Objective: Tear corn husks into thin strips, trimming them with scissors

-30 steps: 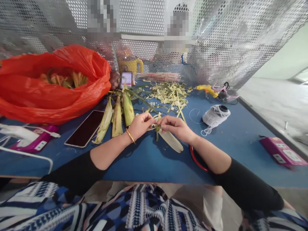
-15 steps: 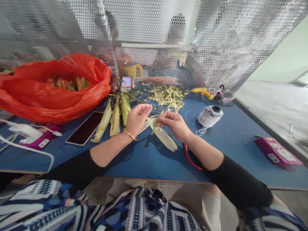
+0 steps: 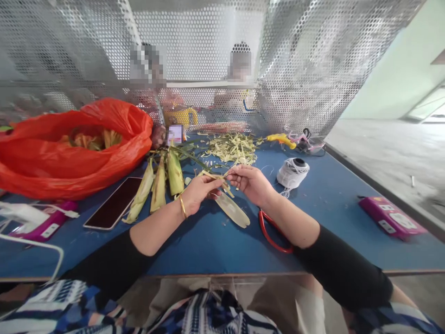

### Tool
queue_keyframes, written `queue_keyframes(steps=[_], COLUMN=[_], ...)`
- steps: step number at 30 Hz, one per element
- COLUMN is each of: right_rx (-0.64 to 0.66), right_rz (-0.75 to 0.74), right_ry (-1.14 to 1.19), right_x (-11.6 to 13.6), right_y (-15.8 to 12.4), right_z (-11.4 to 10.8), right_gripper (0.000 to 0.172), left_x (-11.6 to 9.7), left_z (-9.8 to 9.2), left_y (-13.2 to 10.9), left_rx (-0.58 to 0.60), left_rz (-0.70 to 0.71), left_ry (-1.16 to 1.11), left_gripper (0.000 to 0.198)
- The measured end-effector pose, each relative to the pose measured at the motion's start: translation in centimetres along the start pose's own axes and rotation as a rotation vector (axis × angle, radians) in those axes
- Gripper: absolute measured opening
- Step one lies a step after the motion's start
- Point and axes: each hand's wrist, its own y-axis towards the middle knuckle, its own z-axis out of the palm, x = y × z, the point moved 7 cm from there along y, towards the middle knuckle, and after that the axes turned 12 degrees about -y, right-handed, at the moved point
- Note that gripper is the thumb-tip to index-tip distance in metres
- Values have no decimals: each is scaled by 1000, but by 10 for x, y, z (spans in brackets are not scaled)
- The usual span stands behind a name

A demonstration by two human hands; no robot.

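My left hand (image 3: pixel 200 191), with a gold bangle at its wrist, is closed on a pale corn husk piece. From beneath its fingers a broad husk leaf (image 3: pixel 233 211) slants toward the table's front. Thumb and fingertips of my right hand (image 3: pixel 252 184) are pinched on the end of a thin husk strip (image 3: pixel 217 176) that runs between both hands. Whether thread is also in that pinch is too small to tell. Just left of the hands lie several unpeeled corn husks (image 3: pixel 174 174). A red-handled tool (image 3: pixel 273 237) lies partly hidden under my right forearm.
Behind the hands is a heap of shredded husk strips (image 3: pixel 233 149). A cone of white thread (image 3: pixel 293 174) and a yellow glue gun (image 3: pixel 282 140) are to the right. Leftward are a phone (image 3: pixel 113 204) and a red plastic bag (image 3: pixel 69 171). A perforated metal screen (image 3: pixel 205 41) closes the back.
My left hand has come down from its raised, loose pose and closed on the husk. A strip now stretches between both hands. The whole view has shifted slightly.
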Motion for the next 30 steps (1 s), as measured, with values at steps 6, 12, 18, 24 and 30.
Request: queue_keyframes(steps=[6, 12, 18, 24, 30], right_rx=[-36, -344, -200, -88, -189], right_rz=[83, -283, -48, 120, 244], right_ry=[-6, -739, -1842, -2043, -1861], right_x=[-13, 42, 42, 9, 12], right_y=[8, -8, -81, -116, -109], right_z=[-9, -34, -39, -44, -56], right_gripper=[3, 14, 13, 37, 51], left_x=[0, -4, -13, -13, -11], left_z=[-7, -14, -22, -21, -20], left_y=[-3, -5, -4, -6, -7], left_rx=[-71, -143, -198, -169, -131], left_rz=[-64, -35, -17, -38, -74], left_ry=[62, 77, 26, -42, -98], left_gripper=[17, 16, 16, 14, 13])
